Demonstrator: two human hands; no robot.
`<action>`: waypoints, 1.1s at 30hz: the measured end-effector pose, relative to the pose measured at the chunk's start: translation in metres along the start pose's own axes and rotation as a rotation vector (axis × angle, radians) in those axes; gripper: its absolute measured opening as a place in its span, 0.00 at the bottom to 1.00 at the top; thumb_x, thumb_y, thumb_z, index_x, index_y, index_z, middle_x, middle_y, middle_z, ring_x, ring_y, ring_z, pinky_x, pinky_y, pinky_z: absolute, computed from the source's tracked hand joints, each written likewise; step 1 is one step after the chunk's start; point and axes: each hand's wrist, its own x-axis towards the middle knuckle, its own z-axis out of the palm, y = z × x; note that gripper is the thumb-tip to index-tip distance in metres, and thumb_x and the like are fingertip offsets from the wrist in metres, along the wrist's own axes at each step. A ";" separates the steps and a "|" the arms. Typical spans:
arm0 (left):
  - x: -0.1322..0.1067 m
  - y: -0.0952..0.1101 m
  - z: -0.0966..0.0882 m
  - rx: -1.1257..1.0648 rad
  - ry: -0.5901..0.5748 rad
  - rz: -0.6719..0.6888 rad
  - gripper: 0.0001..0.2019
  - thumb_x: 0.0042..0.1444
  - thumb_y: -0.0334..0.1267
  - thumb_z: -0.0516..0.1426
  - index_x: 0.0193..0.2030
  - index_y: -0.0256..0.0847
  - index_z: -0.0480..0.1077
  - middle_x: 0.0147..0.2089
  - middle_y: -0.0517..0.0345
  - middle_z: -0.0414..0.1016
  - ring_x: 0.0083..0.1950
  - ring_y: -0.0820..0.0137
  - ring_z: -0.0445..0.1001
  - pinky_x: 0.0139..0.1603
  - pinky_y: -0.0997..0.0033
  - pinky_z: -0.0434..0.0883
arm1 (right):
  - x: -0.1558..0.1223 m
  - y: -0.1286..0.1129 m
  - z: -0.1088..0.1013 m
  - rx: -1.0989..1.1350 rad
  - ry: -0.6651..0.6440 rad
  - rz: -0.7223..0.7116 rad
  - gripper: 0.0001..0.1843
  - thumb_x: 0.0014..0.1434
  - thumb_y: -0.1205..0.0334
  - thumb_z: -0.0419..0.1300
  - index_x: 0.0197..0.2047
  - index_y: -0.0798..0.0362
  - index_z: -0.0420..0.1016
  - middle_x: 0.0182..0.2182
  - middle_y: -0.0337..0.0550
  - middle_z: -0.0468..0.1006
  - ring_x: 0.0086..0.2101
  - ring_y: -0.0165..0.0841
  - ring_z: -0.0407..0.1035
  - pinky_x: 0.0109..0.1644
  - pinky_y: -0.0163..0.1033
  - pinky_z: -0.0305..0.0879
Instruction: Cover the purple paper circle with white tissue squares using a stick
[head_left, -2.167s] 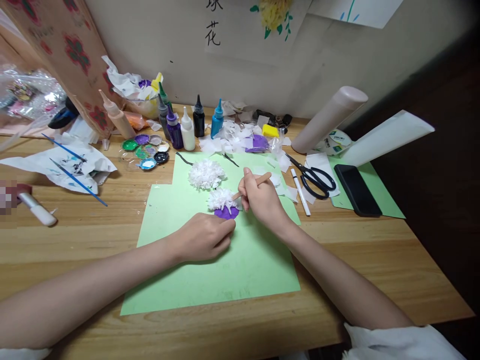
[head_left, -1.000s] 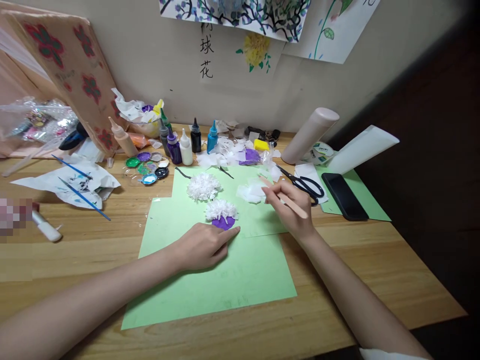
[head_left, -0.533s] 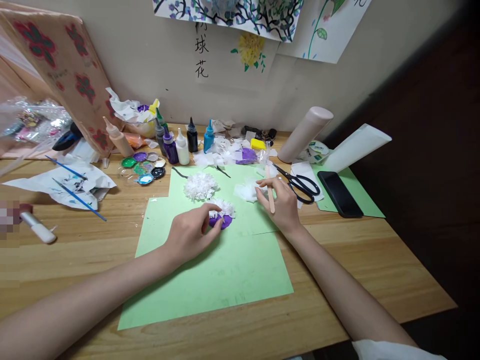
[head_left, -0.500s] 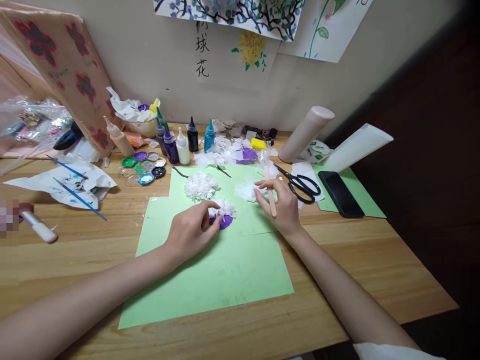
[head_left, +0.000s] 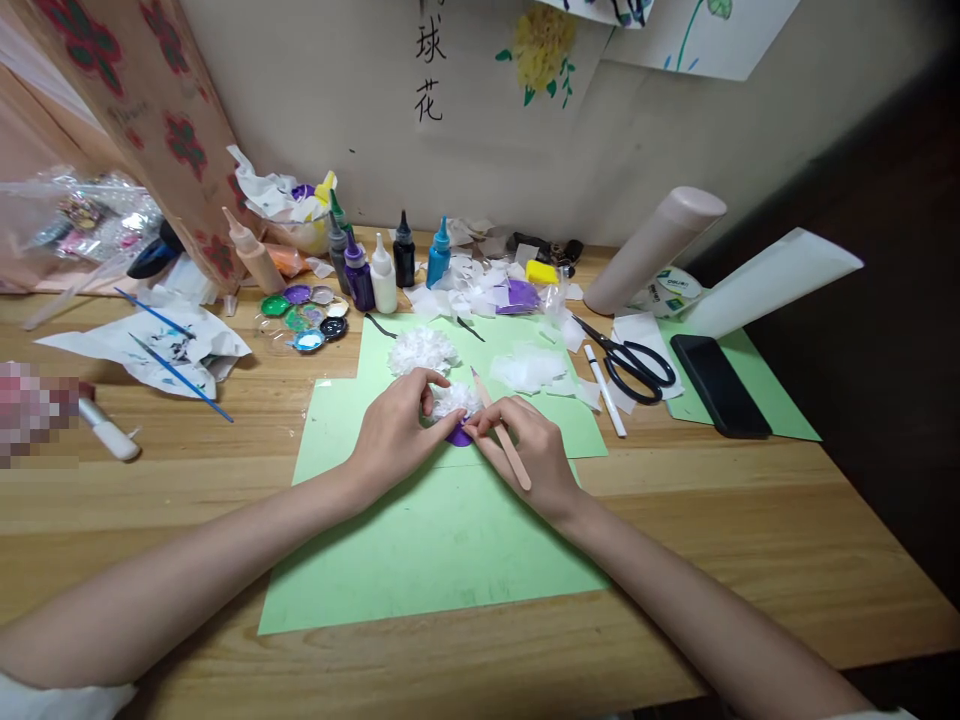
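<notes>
A white tissue-paper flower on a purple disc lies on light green paper. My left hand curls round the flower's left side, thumb and fingers pinching its tufts. My right hand grips a wooden stick and its fingertips pinch at the flower's lower right edge. A second, full white flower sits just behind. Loose white tissue squares lie to the right.
Paint bottles and a paint palette stand at the back. Scissors, a white marker, a black phone and a pink cylinder lie right. Blue brushes on stained paper lie left.
My right hand has come back from the tissue squares to the purple-based flower, still with the stick. My left hand has shifted up onto the flower's tufts. The camera has tilted down slightly.
</notes>
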 end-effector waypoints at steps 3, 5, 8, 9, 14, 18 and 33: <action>0.000 0.000 0.000 -0.015 -0.001 -0.010 0.12 0.55 0.43 0.56 0.43 0.42 0.62 0.28 0.65 0.62 0.30 0.73 0.64 0.30 0.74 0.59 | 0.000 0.000 -0.002 -0.006 0.027 -0.004 0.08 0.56 0.72 0.57 0.31 0.51 0.64 0.30 0.40 0.73 0.33 0.33 0.67 0.37 0.37 0.64; 0.000 -0.001 -0.001 -0.033 -0.003 -0.017 0.11 0.56 0.43 0.55 0.43 0.42 0.62 0.27 0.65 0.62 0.29 0.73 0.64 0.31 0.74 0.59 | 0.000 0.001 -0.004 -0.020 0.036 -0.001 0.08 0.56 0.72 0.57 0.32 0.51 0.64 0.30 0.40 0.73 0.33 0.33 0.67 0.37 0.38 0.63; 0.000 -0.001 -0.001 -0.051 -0.007 -0.024 0.10 0.56 0.42 0.55 0.43 0.42 0.62 0.27 0.66 0.62 0.29 0.74 0.64 0.31 0.74 0.59 | -0.001 0.001 -0.005 -0.034 0.038 -0.025 0.08 0.55 0.73 0.57 0.32 0.51 0.63 0.30 0.40 0.73 0.32 0.33 0.66 0.36 0.38 0.63; 0.000 -0.001 -0.001 -0.054 -0.009 -0.026 0.10 0.56 0.41 0.55 0.43 0.42 0.63 0.27 0.66 0.62 0.29 0.74 0.64 0.31 0.74 0.59 | -0.001 0.000 -0.005 -0.036 0.040 -0.043 0.08 0.55 0.73 0.57 0.31 0.50 0.63 0.29 0.40 0.73 0.32 0.33 0.66 0.36 0.38 0.63; 0.000 0.000 -0.002 -0.076 -0.011 -0.036 0.10 0.56 0.42 0.55 0.43 0.42 0.63 0.27 0.66 0.61 0.29 0.73 0.63 0.31 0.74 0.59 | 0.005 0.001 -0.013 -0.064 0.112 -0.111 0.08 0.55 0.72 0.58 0.31 0.50 0.64 0.29 0.39 0.74 0.32 0.33 0.68 0.37 0.38 0.64; -0.001 0.002 -0.004 -0.120 -0.013 -0.022 0.09 0.58 0.42 0.52 0.43 0.41 0.63 0.27 0.65 0.61 0.29 0.74 0.63 0.32 0.74 0.60 | 0.020 0.040 -0.044 -0.241 0.403 0.048 0.06 0.55 0.67 0.59 0.30 0.50 0.64 0.31 0.41 0.75 0.34 0.36 0.69 0.40 0.41 0.64; -0.004 0.003 -0.008 -0.175 -0.016 -0.050 0.08 0.62 0.40 0.47 0.43 0.43 0.63 0.32 0.62 0.65 0.33 0.72 0.64 0.34 0.72 0.61 | 0.024 0.063 -0.072 -0.271 -0.074 0.082 0.04 0.53 0.66 0.59 0.33 0.52 0.66 0.33 0.42 0.76 0.32 0.35 0.71 0.35 0.38 0.63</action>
